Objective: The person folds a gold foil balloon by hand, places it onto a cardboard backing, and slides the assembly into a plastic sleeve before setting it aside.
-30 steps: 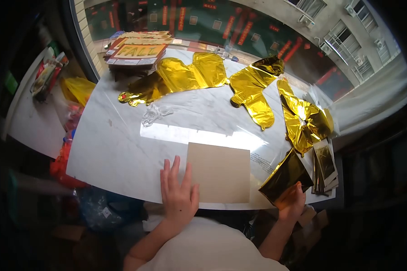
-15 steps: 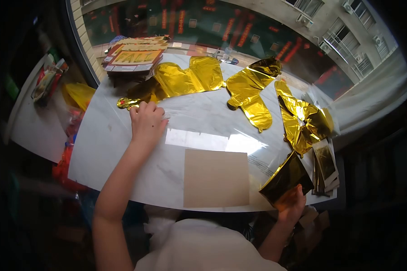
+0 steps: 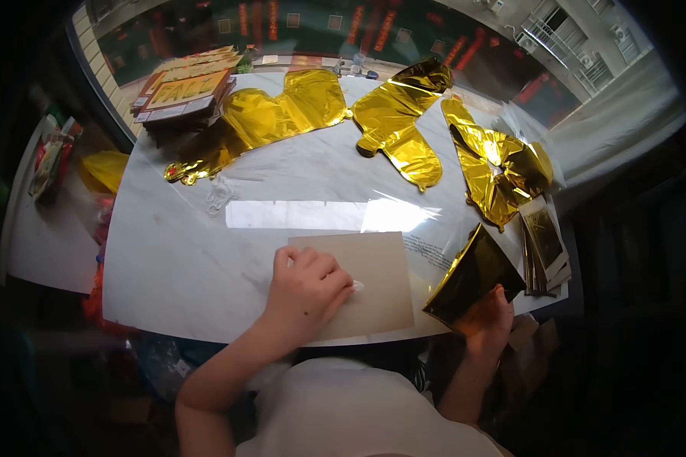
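Note:
My left hand (image 3: 306,293) is closed over a plain brown cardboard sheet (image 3: 381,263) near the table's front edge. A small white coil of string (image 3: 358,287) shows at its fingertips. At the right front, my right hand (image 3: 492,324) grips a flat folded gold foil balloon (image 3: 476,282) by its lower edge. Loose white string (image 3: 219,196) lies on the table at the left. Beyond it stretches a shiny gold foil balloon (image 3: 274,114), flat and uninflated. Another gold foil balloon (image 3: 400,126) lies in the middle, and a crumpled one (image 3: 499,167) at the right.
A stack of printed packs (image 3: 187,95) reading "FALL" stands at the back left of the marble-look table (image 3: 175,259). Folded gold foil pieces with card (image 3: 545,236) are piled at the right edge. Printed text shows beside the cardboard. A window lies behind.
My left hand has come from the loose string at the back left to the cardboard, with a bit of white string. My right hand still holds the folded balloon. The view has shifted slightly.

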### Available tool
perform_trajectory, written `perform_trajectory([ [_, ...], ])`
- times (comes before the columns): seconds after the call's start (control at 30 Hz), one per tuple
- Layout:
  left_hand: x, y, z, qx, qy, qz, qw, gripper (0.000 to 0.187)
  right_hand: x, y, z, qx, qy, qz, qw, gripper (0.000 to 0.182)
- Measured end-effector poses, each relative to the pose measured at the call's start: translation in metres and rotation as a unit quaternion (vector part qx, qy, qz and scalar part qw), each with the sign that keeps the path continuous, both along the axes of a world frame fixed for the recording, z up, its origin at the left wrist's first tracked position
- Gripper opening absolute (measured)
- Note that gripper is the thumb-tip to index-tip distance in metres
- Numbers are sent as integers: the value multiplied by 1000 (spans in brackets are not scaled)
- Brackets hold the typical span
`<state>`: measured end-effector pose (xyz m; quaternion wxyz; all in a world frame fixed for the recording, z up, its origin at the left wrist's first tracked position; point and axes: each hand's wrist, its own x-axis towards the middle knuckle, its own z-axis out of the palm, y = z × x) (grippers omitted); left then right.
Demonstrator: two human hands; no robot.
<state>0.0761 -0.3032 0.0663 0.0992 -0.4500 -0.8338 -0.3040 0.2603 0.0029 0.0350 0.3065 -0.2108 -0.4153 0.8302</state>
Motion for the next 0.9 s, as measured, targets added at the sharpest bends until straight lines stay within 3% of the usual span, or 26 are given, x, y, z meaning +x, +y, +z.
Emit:
perform_trajectory([
  [0.13,22,12,-24,42,-93,12,995,13,-23,-35,18,28,-21,24,999,23],
  [0.2,23,5,-11,114,-321,45,939,21,-28,-42,16,28,-30,88,995,29],
  [0.23,22,4,-8,113,-322,40,939,21,-30,-48,18,41,-64,108,991,27],
  [0.3,20,4,-4,342,-480,41,807,39,-37,-61,22,72,-107,169,977,28],
  [0.33,21,4,0,344,-481,42,805,39,-40,-72,26,85,-108,179,974,30],
  [0.4,24,11,8,396,-594,-25,700,52,-45,-81,24,113,-107,233,960,32],
  [0.43,26,18,1,424,-616,-32,663,45,-49,-85,26,110,-112,256,954,32],
  [0.6,23,20,-19,429,-606,21,669,33,-75,-91,32,130,-158,310,929,32],
  [0.67,21,19,-26,446,-560,46,697,33,-80,-87,21,53,-128,316,938,32],
  [0.83,18,22,-27,464,-507,85,721,19,-89,-95,17,92,-129,302,940,32],
  [0.9,14,18,-36,360,-465,156,794,16,-91,-94,18,144,-145,291,935,29],
])
